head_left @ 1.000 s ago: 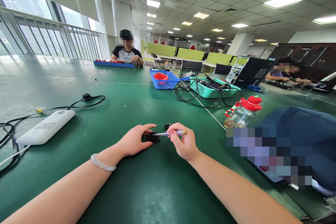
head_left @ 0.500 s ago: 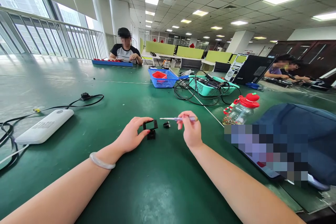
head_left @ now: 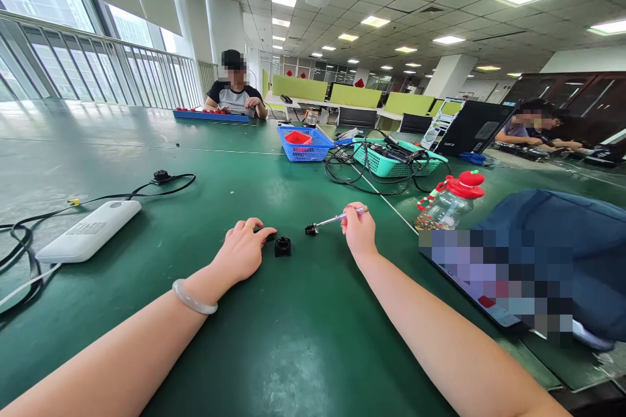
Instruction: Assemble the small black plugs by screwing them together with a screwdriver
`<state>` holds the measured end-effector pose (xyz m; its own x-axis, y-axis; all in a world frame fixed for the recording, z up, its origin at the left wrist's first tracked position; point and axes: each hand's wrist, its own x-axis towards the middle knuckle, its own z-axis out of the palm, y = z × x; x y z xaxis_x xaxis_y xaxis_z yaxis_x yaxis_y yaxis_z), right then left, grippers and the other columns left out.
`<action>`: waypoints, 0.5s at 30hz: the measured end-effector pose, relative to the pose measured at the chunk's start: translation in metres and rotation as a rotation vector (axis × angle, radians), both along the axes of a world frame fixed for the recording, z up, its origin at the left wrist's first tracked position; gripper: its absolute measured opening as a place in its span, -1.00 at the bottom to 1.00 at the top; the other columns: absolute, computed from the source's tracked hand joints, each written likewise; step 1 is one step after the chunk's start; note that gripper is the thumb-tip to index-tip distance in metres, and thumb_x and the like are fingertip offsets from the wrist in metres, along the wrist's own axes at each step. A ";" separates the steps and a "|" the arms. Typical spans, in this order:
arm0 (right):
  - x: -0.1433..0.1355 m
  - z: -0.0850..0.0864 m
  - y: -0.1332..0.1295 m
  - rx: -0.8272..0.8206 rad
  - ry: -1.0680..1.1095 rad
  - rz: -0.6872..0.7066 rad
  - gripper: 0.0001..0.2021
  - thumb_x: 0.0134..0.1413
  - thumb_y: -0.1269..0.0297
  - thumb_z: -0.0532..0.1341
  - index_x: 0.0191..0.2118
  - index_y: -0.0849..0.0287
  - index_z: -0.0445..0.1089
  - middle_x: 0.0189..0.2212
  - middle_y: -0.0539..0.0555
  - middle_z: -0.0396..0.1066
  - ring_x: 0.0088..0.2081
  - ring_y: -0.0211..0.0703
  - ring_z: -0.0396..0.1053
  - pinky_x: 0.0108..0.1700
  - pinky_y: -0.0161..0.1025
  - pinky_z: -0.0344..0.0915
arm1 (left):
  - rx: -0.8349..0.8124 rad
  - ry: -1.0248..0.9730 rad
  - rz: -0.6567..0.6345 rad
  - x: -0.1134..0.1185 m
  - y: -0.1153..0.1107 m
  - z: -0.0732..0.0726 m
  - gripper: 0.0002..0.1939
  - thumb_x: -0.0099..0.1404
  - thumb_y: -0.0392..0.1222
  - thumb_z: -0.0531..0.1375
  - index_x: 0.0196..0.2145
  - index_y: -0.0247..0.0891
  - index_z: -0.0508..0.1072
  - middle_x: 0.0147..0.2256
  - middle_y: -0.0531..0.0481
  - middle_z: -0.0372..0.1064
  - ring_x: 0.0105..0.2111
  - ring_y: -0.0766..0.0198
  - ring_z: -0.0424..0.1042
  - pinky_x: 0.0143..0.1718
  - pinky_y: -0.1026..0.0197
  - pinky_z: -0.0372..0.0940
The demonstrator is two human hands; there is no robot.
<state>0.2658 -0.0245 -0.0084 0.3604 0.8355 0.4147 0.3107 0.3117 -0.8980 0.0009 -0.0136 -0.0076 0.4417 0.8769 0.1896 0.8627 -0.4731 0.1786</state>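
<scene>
My right hand (head_left: 359, 229) is closed round a slim screwdriver (head_left: 332, 219) with a clear handle, pointing left and down. Its tip meets, or comes very close to, a small black part with metal prongs (head_left: 312, 229) on the table. On the left, my left hand (head_left: 243, 246) is low over the table, thumb and fingers round a black frame (head_left: 270, 236) that is mostly hidden beneath them. Between the hands sits a small square black housing (head_left: 282, 247) with a round opening, just right of my left thumb and apart from it.
A white power bank (head_left: 90, 229) with black cables lies at left. Farther off are a blue basket (head_left: 306, 152) and a green basket (head_left: 376, 163) with tangled cables. A red-lidded bottle (head_left: 447, 205) and dark blue bag (head_left: 562, 228) stand right. A person (head_left: 237, 101) sits across the table.
My left hand has lowered the black frame leftward to the table, away from the square housing. The screwdriver has tilted, its tip dropping to the pronged part.
</scene>
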 end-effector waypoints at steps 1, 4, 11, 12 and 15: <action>-0.002 0.000 -0.001 -0.004 0.028 -0.022 -0.86 0.10 0.18 -0.01 -0.43 0.08 0.12 -0.66 -0.12 0.16 -0.66 -0.30 0.10 -0.63 -0.33 0.07 | 0.008 0.006 0.010 0.001 -0.002 0.002 -0.56 0.37 -0.17 -0.13 0.06 -0.01 0.40 0.06 -0.15 0.23 -0.03 -0.03 0.27 0.00 -0.15 0.23; -0.006 0.002 -0.003 -0.020 0.102 -0.035 -0.88 0.06 0.22 0.05 -0.45 0.09 0.17 -0.66 -0.12 0.18 -0.66 -0.32 0.11 -0.63 -0.35 0.10 | 0.030 0.009 0.037 0.005 -0.005 0.009 -0.56 0.39 -0.09 -0.16 -0.03 -0.08 0.46 0.00 -0.12 0.28 -0.07 0.03 0.32 0.00 -0.09 0.25; -0.010 0.005 -0.006 -0.034 0.170 0.156 -0.83 0.02 0.15 0.11 -0.48 0.10 0.19 -0.69 -0.13 0.17 -0.68 -0.35 0.12 -0.63 -0.36 0.08 | 0.072 0.013 0.072 0.009 -0.007 0.017 -0.48 0.40 0.06 -0.20 -0.19 -0.18 0.51 -0.18 -0.12 0.33 -0.23 0.11 0.42 -0.11 0.06 0.33; -0.011 0.006 -0.007 -0.040 0.175 0.191 -0.82 0.01 0.15 0.11 -0.49 0.11 0.19 -0.70 -0.13 0.18 -0.68 -0.35 0.12 -0.63 -0.35 0.09 | 0.078 0.008 0.081 0.009 -0.007 0.017 -0.47 0.40 0.08 -0.19 -0.18 -0.18 0.50 -0.18 -0.13 0.33 -0.22 0.10 0.42 -0.11 0.05 0.33; -0.014 0.007 -0.009 -0.047 0.196 0.264 -0.80 -0.03 0.14 0.13 -0.53 0.12 0.20 -0.71 -0.12 0.20 -0.70 -0.35 0.12 -0.64 -0.35 0.08 | 0.088 -0.063 0.010 0.011 -0.010 0.015 -0.51 0.37 0.14 -0.12 -0.05 -0.15 0.44 -0.06 -0.14 0.32 -0.04 0.01 0.34 0.04 -0.05 0.26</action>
